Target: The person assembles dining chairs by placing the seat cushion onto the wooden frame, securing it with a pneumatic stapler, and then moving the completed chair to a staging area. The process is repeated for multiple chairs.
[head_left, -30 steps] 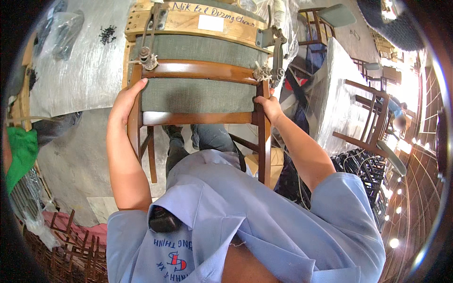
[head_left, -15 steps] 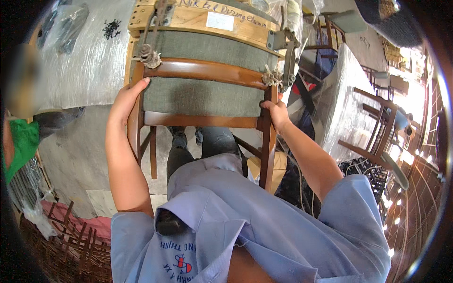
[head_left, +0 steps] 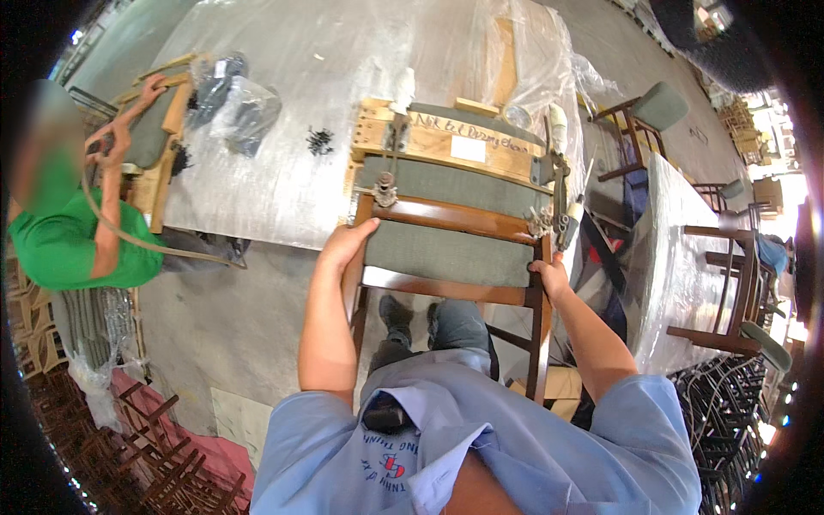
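Left hand (head_left: 348,245) wraps the wooden chair frame (head_left: 446,219) at its left post, right hand (head_left: 549,276) grips the right post. The frame's grey upholstered back (head_left: 442,253) sits between both hands, leaning on the clamp jig (head_left: 446,142). Risk: uneven pull could twist the frame, snagging the clamps.

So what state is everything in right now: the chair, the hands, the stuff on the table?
Wooden chair: tipped, seat against the jig, gripped at both sides.
Left hand: closed on the chair frame.
Right hand: closed on the chair frame.
Wooden jig: lying on the plastic-covered table.
Plastic bag: lying on the table.
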Demonstrator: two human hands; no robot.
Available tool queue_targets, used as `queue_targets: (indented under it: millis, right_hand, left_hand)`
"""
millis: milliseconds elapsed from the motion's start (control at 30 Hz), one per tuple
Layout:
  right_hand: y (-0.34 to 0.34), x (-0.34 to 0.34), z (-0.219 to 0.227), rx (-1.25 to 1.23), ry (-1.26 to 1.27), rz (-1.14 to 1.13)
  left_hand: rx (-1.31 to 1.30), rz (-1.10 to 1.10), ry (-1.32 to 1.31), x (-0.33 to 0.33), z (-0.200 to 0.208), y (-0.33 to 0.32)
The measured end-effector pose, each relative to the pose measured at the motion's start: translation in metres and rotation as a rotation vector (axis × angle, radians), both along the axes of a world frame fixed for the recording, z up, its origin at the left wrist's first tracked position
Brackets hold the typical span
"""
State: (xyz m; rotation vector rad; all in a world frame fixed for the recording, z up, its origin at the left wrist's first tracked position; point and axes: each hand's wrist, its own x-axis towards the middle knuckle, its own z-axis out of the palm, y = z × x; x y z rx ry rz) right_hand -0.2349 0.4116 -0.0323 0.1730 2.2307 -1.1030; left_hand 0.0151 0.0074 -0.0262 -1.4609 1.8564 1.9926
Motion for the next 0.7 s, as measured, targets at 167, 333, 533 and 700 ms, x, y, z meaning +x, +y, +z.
queue_targets:
  millis: [167,333,533,700]
  right_hand:
    - [0.003,-0.003,0.005,0.026,-0.056,-0.014]
    - [0.0,-0.002,0.0,-0.023,-0.036,-0.032]
    - [-0.003,-0.004,0.0,-0.04,-0.071,-0.001]
    - [-0.015,0.007,0.028,-0.015,-0.104,-0.073]
  left_hand:
    - [-0.211,0.073,-0.219,-0.005,0.003,-0.027]
    - [-0.748,0.33,-0.059,-0.016,-0.046,-0.098]
    - [-0.991,0.156,-0.028,-0.059,-0.091,-0.15]
    - [-0.992,0.083,-0.13,-0.083,-0.09,-0.155]
